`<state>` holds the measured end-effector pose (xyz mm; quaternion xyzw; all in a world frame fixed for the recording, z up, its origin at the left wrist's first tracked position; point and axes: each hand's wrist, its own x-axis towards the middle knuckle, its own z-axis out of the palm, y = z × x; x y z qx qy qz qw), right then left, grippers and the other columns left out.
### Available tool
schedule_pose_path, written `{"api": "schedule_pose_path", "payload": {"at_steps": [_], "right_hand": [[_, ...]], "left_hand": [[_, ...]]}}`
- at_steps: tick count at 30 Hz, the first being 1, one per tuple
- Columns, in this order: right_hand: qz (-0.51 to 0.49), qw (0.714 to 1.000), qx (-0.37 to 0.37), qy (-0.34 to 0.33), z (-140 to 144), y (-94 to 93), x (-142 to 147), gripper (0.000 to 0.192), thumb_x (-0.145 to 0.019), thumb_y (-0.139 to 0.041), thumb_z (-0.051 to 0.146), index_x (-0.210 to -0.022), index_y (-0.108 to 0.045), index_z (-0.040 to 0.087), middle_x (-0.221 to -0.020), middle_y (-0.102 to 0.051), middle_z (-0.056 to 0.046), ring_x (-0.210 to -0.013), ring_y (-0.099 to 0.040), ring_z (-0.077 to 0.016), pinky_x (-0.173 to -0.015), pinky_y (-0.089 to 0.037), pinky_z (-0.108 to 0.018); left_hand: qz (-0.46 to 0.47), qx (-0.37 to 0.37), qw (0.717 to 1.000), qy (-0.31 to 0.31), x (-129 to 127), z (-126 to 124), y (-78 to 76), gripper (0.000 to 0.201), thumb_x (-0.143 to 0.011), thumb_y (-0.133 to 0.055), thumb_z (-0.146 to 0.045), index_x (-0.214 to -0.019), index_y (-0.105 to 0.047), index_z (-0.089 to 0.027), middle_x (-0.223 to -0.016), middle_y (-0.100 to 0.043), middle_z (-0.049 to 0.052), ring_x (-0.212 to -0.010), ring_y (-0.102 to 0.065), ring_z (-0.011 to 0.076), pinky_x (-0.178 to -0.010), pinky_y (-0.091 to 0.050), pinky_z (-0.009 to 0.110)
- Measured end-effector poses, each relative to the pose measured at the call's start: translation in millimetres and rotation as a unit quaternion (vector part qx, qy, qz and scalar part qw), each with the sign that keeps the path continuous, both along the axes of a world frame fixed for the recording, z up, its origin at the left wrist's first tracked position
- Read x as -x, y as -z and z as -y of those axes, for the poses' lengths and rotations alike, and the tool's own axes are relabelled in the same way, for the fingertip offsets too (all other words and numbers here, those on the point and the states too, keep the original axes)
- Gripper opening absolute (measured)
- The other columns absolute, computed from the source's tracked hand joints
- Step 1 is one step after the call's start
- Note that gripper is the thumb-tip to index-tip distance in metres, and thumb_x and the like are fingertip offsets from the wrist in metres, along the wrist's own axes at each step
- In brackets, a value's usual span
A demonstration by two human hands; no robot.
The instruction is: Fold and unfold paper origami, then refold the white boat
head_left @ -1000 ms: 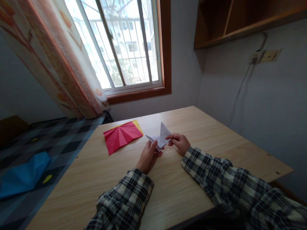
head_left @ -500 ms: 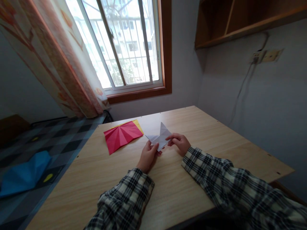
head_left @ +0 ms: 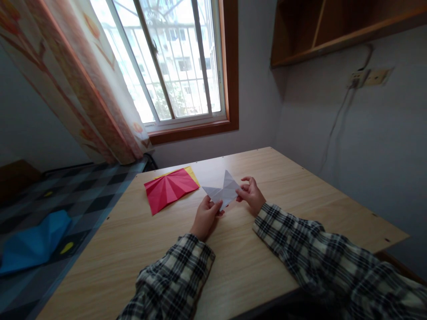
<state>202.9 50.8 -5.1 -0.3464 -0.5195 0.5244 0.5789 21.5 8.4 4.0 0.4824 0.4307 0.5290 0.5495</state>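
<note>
Plenty of bare table (head_left: 300, 209) on the right of the frame and in the lower middle, so hands can slide there freely. Only clutter is the red paper (head_left: 170, 189) over a yellow sheet (head_left: 191, 171), center-left.

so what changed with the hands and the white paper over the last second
The right hand slid a little up and away along the folded white paper, its fingers lifting and opening so only the fingertips pinch the right edge. The left hand kept its grip on the lower corner. The red paper and wooden table stayed put.
</note>
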Motion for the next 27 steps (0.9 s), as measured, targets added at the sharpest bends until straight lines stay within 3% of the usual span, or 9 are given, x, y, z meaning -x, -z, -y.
{"api": "schedule_pose_path", "payload": {"at_steps": [6, 13, 19, 23, 27], "right_hand": [[-0.010, 0.993, 0.098, -0.068, -5.7, 5.5, -0.1, 0.066, -0.066, -0.076, 0.042, -0.118, -0.042, 0.020, -0.074, -0.066, 0.003, -0.050, -0.056, -0.0099, -0.050, -0.043, -0.022], [-0.009, 0.989, 0.077, -0.128, -10.5, 16.2, -0.6, 0.040, -0.069, -0.077, 0.042, -0.096, -0.063, 0.016, -0.078, -0.067, -0.001, -0.063, -0.059, -0.0127, -0.054, -0.044, -0.023], [-0.057, 0.982, 0.100, -0.148, -9.6, 14.6, -1.6, 0.039, -0.062, -0.083, 0.033, -0.094, -0.069, 0.015, -0.086, -0.073, -0.004, -0.075, -0.065, -0.0186, -0.073, -0.050, -0.031], [-0.068, 0.979, 0.112, -0.155, -8.6, 12.8, -1.1, 0.038, -0.060, -0.084, 0.031, -0.092, -0.070, 0.014, -0.085, -0.074, -0.005, -0.076, -0.066, -0.0196, -0.075, -0.051, -0.032], [-0.060, 0.980, 0.106, -0.160, -8.3, 13.8, -1.0, 0.037, -0.060, -0.083, 0.032, -0.090, -0.071, 0.014, -0.085, -0.074, -0.005, -0.077, -0.066, -0.0203, -0.077, -0.051, -0.034]], "left_hand": [[-0.029, -0.008, 0.999, 0.016, 0.5, 2.6, -3.7, 0.051, -0.072, -0.076, -0.036, -0.113, -0.058, -0.013, -0.087, -0.071, 0.006, -0.061, -0.059, 0.0107, -0.059, -0.048, 0.024], [-0.042, -0.019, 0.997, 0.060, -2.9, 7.7, -5.7, 0.050, -0.071, -0.077, -0.035, -0.113, -0.057, -0.015, -0.092, -0.070, 0.005, -0.068, -0.061, 0.0133, -0.063, -0.052, 0.027], [-0.045, -0.024, 0.996, 0.071, -4.2, 8.9, -3.5, 0.051, -0.071, -0.076, -0.034, -0.114, -0.054, -0.015, -0.092, -0.070, 0.005, -0.070, -0.062, 0.0147, -0.063, -0.053, 0.028], [-0.052, -0.025, 0.996, 0.071, -3.6, 7.3, -1.2, 0.049, -0.071, -0.077, -0.035, -0.110, -0.056, -0.014, -0.089, -0.071, 0.006, -0.068, -0.063, 0.0156, -0.063, -0.052, 0.029], [-0.032, -0.020, 0.997, 0.071, -2.1, 4.8, -1.1, 0.045, -0.073, -0.076, -0.040, -0.106, -0.062, -0.013, -0.095, -0.072, 0.009, -0.078, -0.066, 0.0206, -0.067, -0.052, 0.030]]}}
